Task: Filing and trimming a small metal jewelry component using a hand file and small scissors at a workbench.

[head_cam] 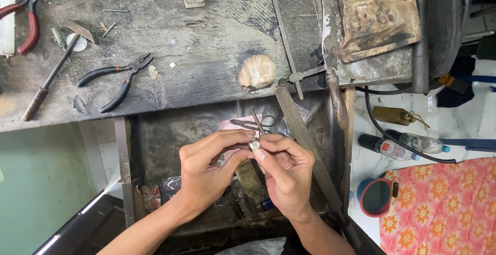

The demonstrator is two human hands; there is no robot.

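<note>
The left hand [209,170] is pinching a small silvery piece [254,144], possibly a ring, while the right hand [285,175] is gripping a thin needle file [257,122] against it, with black pliers [118,79] lying well beyond the left hand and a large flat file [305,141] slanting just past the right.

Small silvery piece [254,144] between fingertips of both hands: mostly covered, shape unclear. Thin tool [258,123] above them, lower end hidden behind right hand [285,175].

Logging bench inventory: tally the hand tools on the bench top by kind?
Pliers: 2, black-handled and red-handled
Hammer: 1
Saw frame: 1
Large file: 1
Total: 5
</note>
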